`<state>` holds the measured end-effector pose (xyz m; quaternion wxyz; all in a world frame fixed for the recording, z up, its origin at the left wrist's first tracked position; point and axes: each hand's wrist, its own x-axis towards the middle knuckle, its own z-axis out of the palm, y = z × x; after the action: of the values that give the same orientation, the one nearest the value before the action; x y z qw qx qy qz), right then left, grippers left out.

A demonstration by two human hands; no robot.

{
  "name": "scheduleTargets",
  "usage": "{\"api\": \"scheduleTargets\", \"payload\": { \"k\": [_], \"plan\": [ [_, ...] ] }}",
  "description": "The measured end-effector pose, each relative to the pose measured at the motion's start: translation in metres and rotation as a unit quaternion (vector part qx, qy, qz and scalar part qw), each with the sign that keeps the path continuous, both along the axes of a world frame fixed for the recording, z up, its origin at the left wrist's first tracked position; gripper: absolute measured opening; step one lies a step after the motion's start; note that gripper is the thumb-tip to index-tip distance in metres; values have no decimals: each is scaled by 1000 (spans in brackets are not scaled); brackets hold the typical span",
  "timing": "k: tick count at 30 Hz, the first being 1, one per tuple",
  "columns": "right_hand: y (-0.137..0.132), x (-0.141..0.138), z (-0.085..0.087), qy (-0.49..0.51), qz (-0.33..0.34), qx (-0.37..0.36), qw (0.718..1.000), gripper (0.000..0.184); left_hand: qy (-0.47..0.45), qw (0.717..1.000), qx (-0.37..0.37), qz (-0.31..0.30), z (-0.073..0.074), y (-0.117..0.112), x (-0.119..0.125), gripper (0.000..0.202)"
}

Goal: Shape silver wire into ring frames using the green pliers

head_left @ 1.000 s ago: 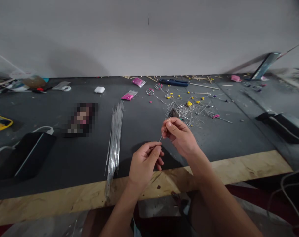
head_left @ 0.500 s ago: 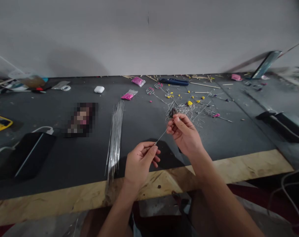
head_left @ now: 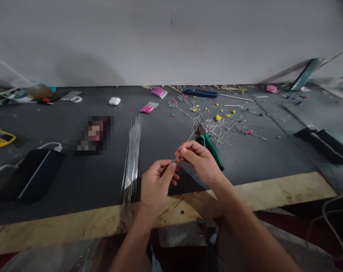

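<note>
Between my two hands runs a thin metal wire (head_left: 177,156), slanting up to the right above the dark tabletop. My left hand (head_left: 157,181) pinches its lower end between thumb and forefinger. Close beside it, my right hand (head_left: 198,160) pinches the wire higher up, and a length of it sticks out past those fingers. Green-handled pliers (head_left: 212,149) lie on the table just behind my right hand, partly covered by it. A bundle of straight wires (head_left: 132,156) lies to the left of my left hand. Past the pliers is a loose heap of short wire pieces (head_left: 213,126).
Yellow lumps (head_left: 218,118), pink packets (head_left: 149,107) and a dark blue cutter (head_left: 200,93) lie toward the wall. At left are a white earbud case (head_left: 114,101), a black device (head_left: 41,175) with a cable and a yellow tool (head_left: 3,138). A wooden strip (head_left: 83,224) edges the table.
My right hand has slid down the wire toward my left hand, so the two are now closer. The green pliers behind it have come into view. My left hand has barely shifted.
</note>
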<state>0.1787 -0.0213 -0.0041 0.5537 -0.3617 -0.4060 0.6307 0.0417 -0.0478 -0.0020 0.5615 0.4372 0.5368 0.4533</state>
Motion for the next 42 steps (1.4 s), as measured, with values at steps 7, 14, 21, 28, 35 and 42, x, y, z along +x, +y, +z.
{"api": "scheduleTargets", "payload": {
  "k": [7,14,21,28,35,42],
  "plan": [
    [0,1,0,24,-12,-8,1000,4,11,998,17,-55,0,0,2,22],
    [-1,4,0,27,-46,-26,998,5,37,996,25,-74,5,-3,5,24],
    [4,13,5,30,-128,-33,991,5,53,994,14,-96,6,-9,8,24],
    [7,22,7,46,-151,-22,987,5,71,991,14,-112,4,-16,7,23],
    [7,23,8,59,-152,-26,986,5,64,991,13,-120,1,-19,-1,24],
    [7,22,5,64,-146,-41,986,11,60,989,-27,-132,-1,-25,-9,25]
  ]
}}
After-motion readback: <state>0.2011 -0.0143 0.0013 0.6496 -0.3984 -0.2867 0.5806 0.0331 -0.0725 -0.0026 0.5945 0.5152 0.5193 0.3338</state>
